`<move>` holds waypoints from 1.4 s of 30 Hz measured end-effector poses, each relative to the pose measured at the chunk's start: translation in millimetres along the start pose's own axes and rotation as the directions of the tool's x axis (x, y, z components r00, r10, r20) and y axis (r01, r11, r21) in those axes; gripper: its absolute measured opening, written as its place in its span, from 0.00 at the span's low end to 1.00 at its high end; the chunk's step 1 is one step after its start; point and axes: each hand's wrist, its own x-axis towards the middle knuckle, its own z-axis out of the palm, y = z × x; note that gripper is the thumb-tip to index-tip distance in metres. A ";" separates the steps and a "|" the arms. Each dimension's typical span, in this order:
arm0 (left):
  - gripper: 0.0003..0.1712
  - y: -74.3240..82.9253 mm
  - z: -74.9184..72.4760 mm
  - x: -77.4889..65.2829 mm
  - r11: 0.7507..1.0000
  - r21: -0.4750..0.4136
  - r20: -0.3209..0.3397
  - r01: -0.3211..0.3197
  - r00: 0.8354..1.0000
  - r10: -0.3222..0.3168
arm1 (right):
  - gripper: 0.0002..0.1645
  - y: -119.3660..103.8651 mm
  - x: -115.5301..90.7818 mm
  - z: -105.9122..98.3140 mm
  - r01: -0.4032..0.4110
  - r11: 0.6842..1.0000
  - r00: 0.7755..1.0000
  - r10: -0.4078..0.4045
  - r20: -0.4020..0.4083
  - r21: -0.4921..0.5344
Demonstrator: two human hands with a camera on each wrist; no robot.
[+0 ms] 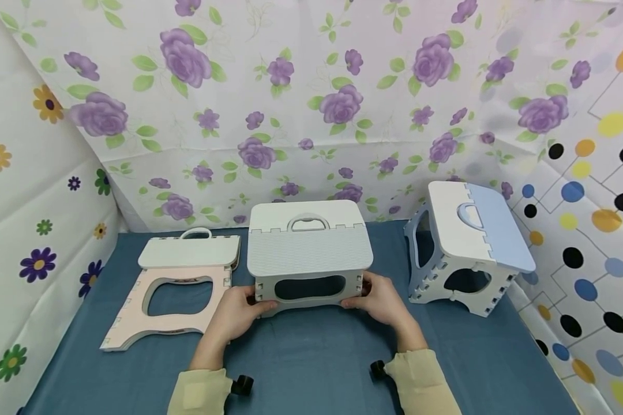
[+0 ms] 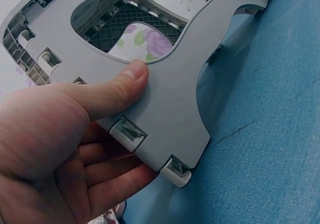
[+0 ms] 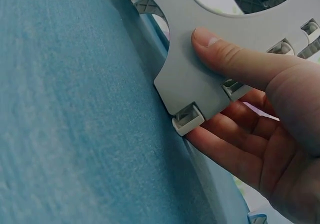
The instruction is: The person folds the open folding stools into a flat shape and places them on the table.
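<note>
A grey and white folding stool point(image 1: 311, 251) stands unfolded at the middle of the table, its handle loop on top. My left hand point(image 1: 237, 311) grips its left front leg, the thumb lying on the front panel and the fingers behind the edge. On the opposite side my right hand point(image 1: 383, 300) holds the right front leg in the same way. Seen from the left wrist, the grey leg panel point(image 2: 175, 99) has white hinge clips along its edge. In the right wrist view the thumb presses the leg panel point(image 3: 180, 64), with its foot close to the cloth.
Left of the stool lies a pink and white folding stool point(image 1: 187, 253), folded flat. A blue and white folding stool point(image 1: 472, 225) stands unfolded on the right. Blue cloth point(image 1: 311, 369) covers the table, and a flowered curtain point(image 1: 301, 104) hangs behind.
</note>
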 end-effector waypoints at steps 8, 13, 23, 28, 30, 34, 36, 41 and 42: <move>0.16 1.6 -1.6 0.1 1.000 -0.005 0.014 -0.011 1.000 0.012 | 0.31 2.8 -0.4 -0.4 0.034 0.999 0.999 -0.034 0.001 -0.007; 0.15 1.1 -1.5 0.3 1.000 -0.008 0.017 -0.014 1.000 0.014 | 0.29 3.3 -0.9 -0.2 0.049 0.999 0.999 -0.049 0.009 -0.002; 0.15 2.7 -2.8 -0.4 1.000 -0.005 0.023 -0.009 1.000 0.009 | 0.30 3.7 -1.1 -0.6 0.052 0.999 0.999 -0.052 0.010 0.003; 0.15 3.6 -3.2 -0.8 1.000 0.001 0.020 -0.007 1.000 0.007 | 0.30 5.8 0.1 0.0 0.045 0.999 0.999 -0.045 0.015 0.003; 0.16 3.4 -3.1 -0.9 1.000 0.006 0.016 -0.009 1.000 0.009 | 0.30 5.9 0.6 0.2 0.046 0.999 0.999 -0.046 0.018 0.003; 0.16 2.9 -3.0 -1.1 1.000 0.014 0.011 -0.009 1.000 0.009 | 0.30 5.1 1.3 0.0 0.042 0.999 0.999 -0.042 0.022 0.002; 0.15 2.7 -3.2 -1.3 1.000 0.014 0.014 -0.006 1.000 0.005 | 0.29 4.4 1.4 -0.3 0.042 0.999 0.999 -0.042 0.022 0.003; 0.15 2.6 -3.2 -1.1 1.000 0.016 0.019 0.008 1.000 -0.009 | 0.29 3.9 1.6 -0.5 0.052 0.999 0.998 -0.052 0.025 0.007; 0.15 2.6 -3.3 -1.1 1.000 0.018 0.019 0.006 1.000 -0.006 | 0.29 3.9 1.6 -0.4 0.052 0.999 0.998 -0.052 0.027 0.008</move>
